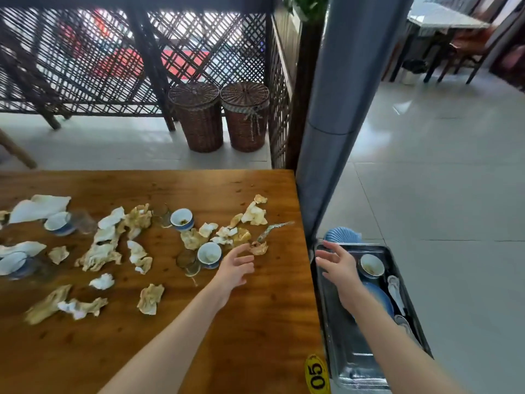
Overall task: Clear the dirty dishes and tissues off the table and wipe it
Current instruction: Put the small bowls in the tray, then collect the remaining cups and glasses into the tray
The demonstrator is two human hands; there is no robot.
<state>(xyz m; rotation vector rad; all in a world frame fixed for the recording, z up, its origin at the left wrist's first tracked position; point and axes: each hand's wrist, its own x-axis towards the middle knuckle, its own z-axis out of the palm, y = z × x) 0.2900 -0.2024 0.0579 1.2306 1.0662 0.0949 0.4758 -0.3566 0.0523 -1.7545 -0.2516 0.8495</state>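
Table [227, 322] — stained tissues [150, 298] (crumpled).

A wooden desk [255, 322] lies strewn with crumpled, stained tissues [99, 253], thickest across its left and middle. Blue-and-white cups [182, 219] sit among them: one at the centre, a nearer cup [209, 255] just beside a clear glass [188, 261] on its left, and others toward the left edge. A yellow oval tag [317, 375] marked 05 sits at the near right corner.

Glossy wooden table [255, 322]; crumpled paper tissues [99, 254]; glazed ceramic cups [209, 255]; shiny metal tray [341, 336]; rough wicker baskets [199, 120].
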